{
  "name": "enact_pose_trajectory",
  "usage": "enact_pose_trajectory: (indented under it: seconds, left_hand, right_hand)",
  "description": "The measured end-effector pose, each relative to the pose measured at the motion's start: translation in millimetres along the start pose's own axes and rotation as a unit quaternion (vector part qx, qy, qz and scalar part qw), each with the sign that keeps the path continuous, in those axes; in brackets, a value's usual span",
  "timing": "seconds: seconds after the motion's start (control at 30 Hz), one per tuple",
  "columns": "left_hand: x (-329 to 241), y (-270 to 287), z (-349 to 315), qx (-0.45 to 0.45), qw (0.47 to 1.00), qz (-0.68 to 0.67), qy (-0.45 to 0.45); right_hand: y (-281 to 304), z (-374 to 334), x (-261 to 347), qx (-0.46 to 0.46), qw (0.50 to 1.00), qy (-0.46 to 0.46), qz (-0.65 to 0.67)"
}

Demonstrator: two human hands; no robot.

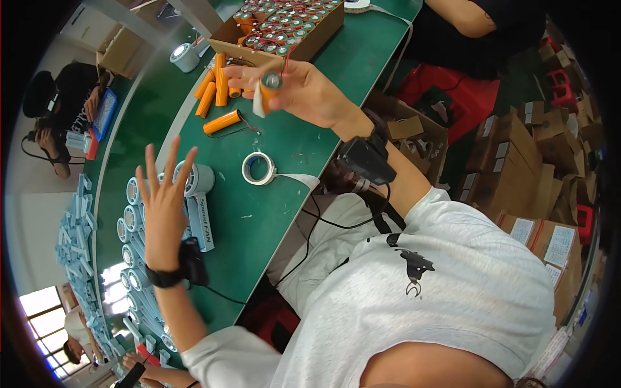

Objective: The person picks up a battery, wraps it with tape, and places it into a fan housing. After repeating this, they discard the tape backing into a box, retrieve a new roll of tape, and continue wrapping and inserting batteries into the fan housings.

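1. Left hand (165, 210): open wide, fingers spread, nothing seen in it. It hangs over the blue fans (132, 216), with the carton (204, 220) just to its right.
2. Right hand (310, 94): partly curled, other fingers stretched out, with an orange cell (269, 90) held near thumb and fingertips. Exact contact blurred. A white strip (259, 105) hangs along the cell's side.
3. Risk, drop: the hold looks light. A slip would probably send the cell onto the bench (284, 145) below the right hand, where its round body could roll.
4. Risk, wire strain: a red lead (286, 63) shows just above the held cell. If it belongs to that cell (cannot tell), a snag could pull the joint.
5. Risk, knock: the loose cell (222, 123) lies below and left of the right hand, its lead trailing toward the tape roll (248, 171). A low sweep could catch that lead.
6. Risk, tape: the roll sits between the hands, its tail reaching the bench edge. A sleeve or the right wrist cable (356, 224) might drag it.
7. Risk, topple: lowering the left hand carelessly could push the fans or carton over.
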State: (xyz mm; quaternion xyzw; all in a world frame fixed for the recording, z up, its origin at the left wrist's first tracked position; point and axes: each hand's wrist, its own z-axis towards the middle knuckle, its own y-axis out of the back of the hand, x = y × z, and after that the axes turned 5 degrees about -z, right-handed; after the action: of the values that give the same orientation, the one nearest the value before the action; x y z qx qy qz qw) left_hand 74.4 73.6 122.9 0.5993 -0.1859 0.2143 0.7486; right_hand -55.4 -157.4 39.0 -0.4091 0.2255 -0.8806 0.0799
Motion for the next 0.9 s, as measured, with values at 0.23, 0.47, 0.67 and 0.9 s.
enact_pose_trajectory:
  seconds: [0.23, 0.47, 0.67, 0.9]
  left_hand:
    - [21, -2, -12, 0.269, 0.899, -0.341, 0.057]
    - [-26, -1, -43, 0.109, 0.916, -0.372, 0.101]
    - [-43, -12, -51, -0.032, 0.902, -0.415, 0.114]
    - [-55, -32, -58, -0.085, 0.914, -0.393, 0.057]
  right_hand:
    - [-35, -5, 19, 0.059, 0.931, -0.04, -0.357]
    - [-71, -11, 34, 0.153, 0.905, -0.105, -0.383]
    - [-95, -6, 43, 0.187, 0.889, -0.186, -0.375]
    - [-84, -16, 18, 0.22, 0.906, -0.063, -0.358]
